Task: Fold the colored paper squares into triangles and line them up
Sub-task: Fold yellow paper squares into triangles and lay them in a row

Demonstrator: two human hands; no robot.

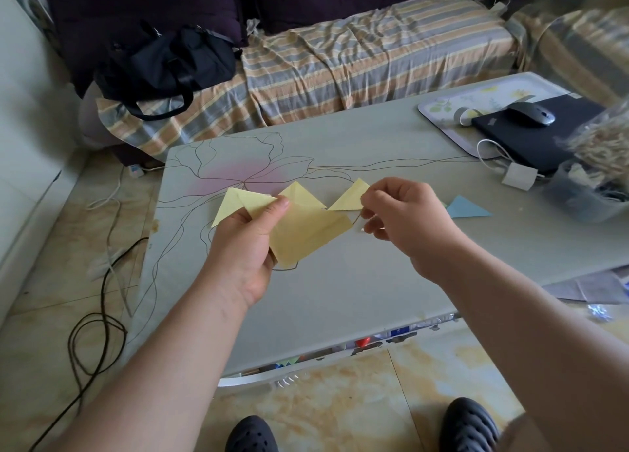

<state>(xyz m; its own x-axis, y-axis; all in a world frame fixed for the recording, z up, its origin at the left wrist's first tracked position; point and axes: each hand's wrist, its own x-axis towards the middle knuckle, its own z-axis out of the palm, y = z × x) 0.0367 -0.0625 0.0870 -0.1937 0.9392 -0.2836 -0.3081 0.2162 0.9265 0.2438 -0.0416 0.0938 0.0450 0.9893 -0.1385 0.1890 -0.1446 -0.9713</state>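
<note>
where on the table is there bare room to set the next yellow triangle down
Bare table lies along the near edge, below the triangle row. The far right corner is crowded with laptop, mouse and charger.

green triangle mostly behind right hand

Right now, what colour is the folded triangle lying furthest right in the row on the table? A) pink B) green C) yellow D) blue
D: the blue triangle lies at the right end of the row, past the right hand, while the other triangles visible to its left are yellow.
</note>
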